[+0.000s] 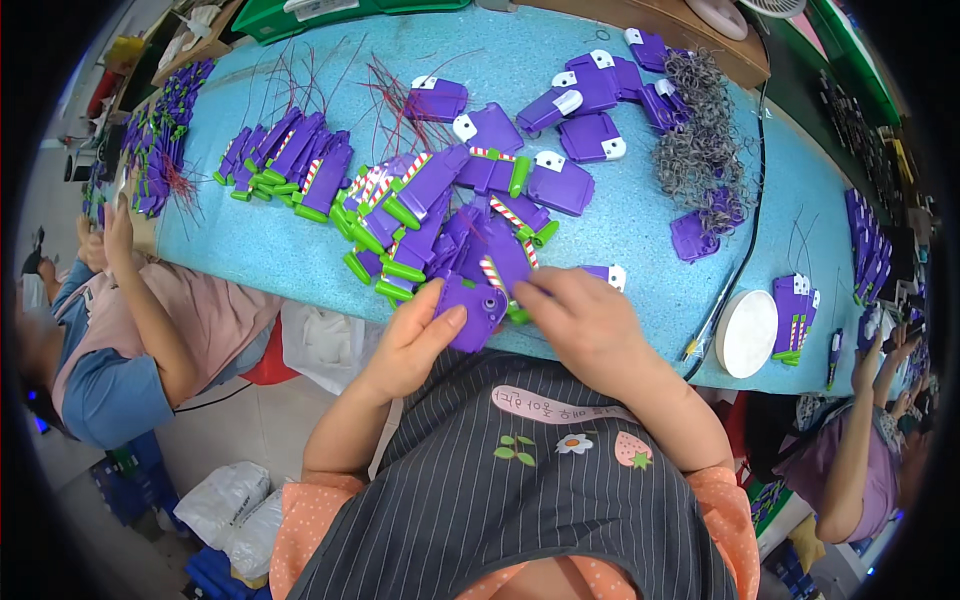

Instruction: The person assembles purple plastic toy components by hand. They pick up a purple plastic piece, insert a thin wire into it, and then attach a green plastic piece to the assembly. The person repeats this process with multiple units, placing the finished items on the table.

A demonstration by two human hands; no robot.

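Note:
My left hand (405, 345) grips a flat purple plastic shell (470, 318) with a small round boss, close to the table's near edge. Beside it, the fingertips of my right hand (590, 322) are pinched at the lower end of a slightly blurred purple plastic panel (506, 252). Just beyond both hands lies a heap of purple wing-shaped pieces (425, 215) with green tips and red-and-white striped edges. Several purple shells with white corners (560, 182) are spread to the right of that heap.
Tangled grey springs (700, 130) lie at the right of the blue table (620, 235). A black cable (757, 205) runs past a round white dish (747, 333). Thin red wires (400, 100) rise behind the heap. Co-workers sit at left (150, 340) and right (845, 470).

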